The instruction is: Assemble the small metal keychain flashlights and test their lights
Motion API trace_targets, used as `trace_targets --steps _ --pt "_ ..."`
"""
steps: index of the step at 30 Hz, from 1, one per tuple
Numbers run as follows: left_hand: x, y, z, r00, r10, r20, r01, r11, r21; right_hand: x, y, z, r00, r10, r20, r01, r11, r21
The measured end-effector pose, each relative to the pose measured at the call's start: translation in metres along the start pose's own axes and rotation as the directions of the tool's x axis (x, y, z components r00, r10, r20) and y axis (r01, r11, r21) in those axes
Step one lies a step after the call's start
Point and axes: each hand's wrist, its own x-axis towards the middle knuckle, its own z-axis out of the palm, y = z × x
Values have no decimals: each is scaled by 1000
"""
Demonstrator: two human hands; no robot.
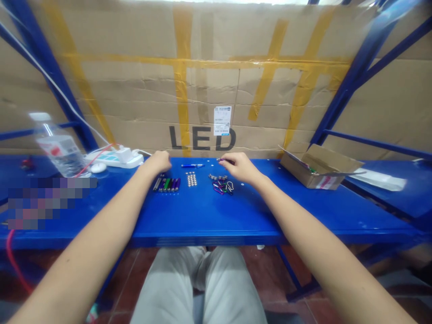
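My left hand is closed at the back left of the blue table, just behind a row of small coloured metal tubes; what its fingers hold, if anything, is hidden. My right hand pinches a small purple metallic piece between thumb and fingers. Below that hand lies a pile of coloured carabiners, with small metal parts along its back edge. Several small silver button-like cells stand in neat rows between the hands. Behind them lies a blue pen-like tool.
An open cardboard box stands at the right. A water bottle and a white power strip with cables are at the left. A large cardboard sheet forms the back wall between blue metal posts.
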Motion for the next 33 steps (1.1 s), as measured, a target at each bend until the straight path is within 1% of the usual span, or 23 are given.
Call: trace_targets --steps 1,2,3,5,7,10,18,20,25,29,30,31,33 --pt "-2 -6 -3 995 -64 79 62 998 30 0 0 0 1000 2 1 -2 1000 0" --pt "-5 -11 -6 976 -131 175 124 991 49 0 0 1 1000 3 2 -3 1000 1" --pt "-8 -16 -9 946 -185 266 182 983 36 0 1 1 1000 4 4 -4 1000 4" --pt "-15 -24 -12 905 -234 356 258 966 -20 0 1 1 1000 2 4 -2 1000 9" --pt "-22 -27 -13 882 -248 401 300 951 -71 0 1 1 1000 0 5 0 1000 9" --pt "-28 -25 -16 842 -254 476 343 933 -108 -1 0 1 1000 6 14 -6 1000 0" --pt "-41 -16 -27 769 -198 608 357 922 -151 -1 -2 -1 999 28 40 -28 1000 -12" --pt "-43 -13 -27 766 -185 616 353 921 -162 -1 -1 0 999 29 39 -28 1000 -8" --pt "-42 -7 -25 788 -174 591 328 930 -164 -1 2 2 999 30 32 -29 1000 -7" --pt "-39 -10 -22 798 -167 579 324 929 -178 -1 1 1 998 39 50 -38 999 -12" --pt "-38 -12 -22 806 -167 568 318 932 -177 -1 0 1 998 41 55 -41 999 -14" --pt "-37 -13 -22 823 -168 543 300 940 -163 -1 -1 0 997 44 58 -43 999 -15" --pt "-32 -14 -21 882 -169 440 238 965 -107 -1 -2 0 997 49 62 -48 999 -16"
